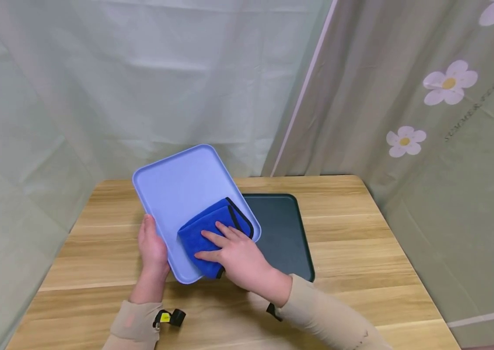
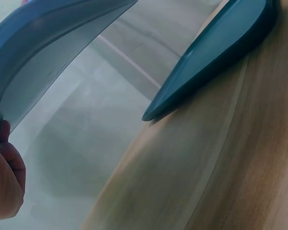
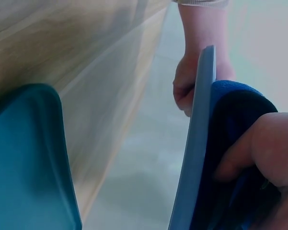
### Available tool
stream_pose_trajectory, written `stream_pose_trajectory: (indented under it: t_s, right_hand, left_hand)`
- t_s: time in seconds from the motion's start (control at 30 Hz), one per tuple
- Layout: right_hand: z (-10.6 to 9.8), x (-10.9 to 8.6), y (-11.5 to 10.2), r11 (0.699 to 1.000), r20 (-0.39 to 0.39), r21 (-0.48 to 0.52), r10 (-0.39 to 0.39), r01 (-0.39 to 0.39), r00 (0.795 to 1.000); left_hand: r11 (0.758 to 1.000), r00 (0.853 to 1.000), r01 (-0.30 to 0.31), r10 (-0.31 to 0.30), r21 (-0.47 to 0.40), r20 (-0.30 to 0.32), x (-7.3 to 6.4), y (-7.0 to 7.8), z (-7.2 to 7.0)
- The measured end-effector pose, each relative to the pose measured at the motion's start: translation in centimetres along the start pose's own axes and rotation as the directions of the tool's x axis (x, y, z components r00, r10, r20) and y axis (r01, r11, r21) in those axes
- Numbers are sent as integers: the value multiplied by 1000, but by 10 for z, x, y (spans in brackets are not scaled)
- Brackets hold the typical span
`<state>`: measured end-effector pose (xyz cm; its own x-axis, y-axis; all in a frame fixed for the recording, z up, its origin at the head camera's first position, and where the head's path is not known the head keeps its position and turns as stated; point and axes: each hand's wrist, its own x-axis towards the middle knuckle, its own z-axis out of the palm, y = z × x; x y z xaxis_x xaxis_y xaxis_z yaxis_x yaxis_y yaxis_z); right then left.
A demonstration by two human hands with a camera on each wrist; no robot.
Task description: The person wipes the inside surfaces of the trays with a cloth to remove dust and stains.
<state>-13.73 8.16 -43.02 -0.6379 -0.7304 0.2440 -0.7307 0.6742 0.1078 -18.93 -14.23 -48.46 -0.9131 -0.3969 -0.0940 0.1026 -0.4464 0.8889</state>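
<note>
My left hand (image 1: 154, 245) grips a light blue rectangular tray (image 1: 181, 187) by its left edge and holds it tilted above the table. In the left wrist view, curled fingers (image 2: 9, 158) show at the tray's underside. A folded blue cloth (image 1: 203, 238) with black edging lies against the tray's lower right part. Over the cloth, my right hand (image 1: 240, 257) presses with spread, fairly straight fingers. From the right wrist view, the cloth (image 3: 235, 91) sits between the right hand and the tray's face.
A dark green tray (image 1: 281, 233) lies on the wooden table (image 1: 351, 253), partly covered by the blue tray in the head view. Pale curtains (image 1: 177, 73) hang behind the table, with printed flowers at right. A black strap device (image 1: 177, 318) is on the left wrist.
</note>
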Motion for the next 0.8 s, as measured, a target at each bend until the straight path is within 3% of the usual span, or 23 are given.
stream_pose_trajectory:
  t_s: [0.3,0.53,0.8]
  right_hand:
    - [2,-4,7,997,-50,-8,76,-77,996]
    - [0,-4,1,991,-49,-1,130,-131,990]
    - [1,-4,-9,990,-60,-48,126,-129,990]
  left_hand:
    - [999,999,-41,41,-10,-2,1,3,-2]
    - [999,999,-41,40,-18,-16,0,3,-1]
    - [1000,998,-20,19,-22,-53,-1,1,1]
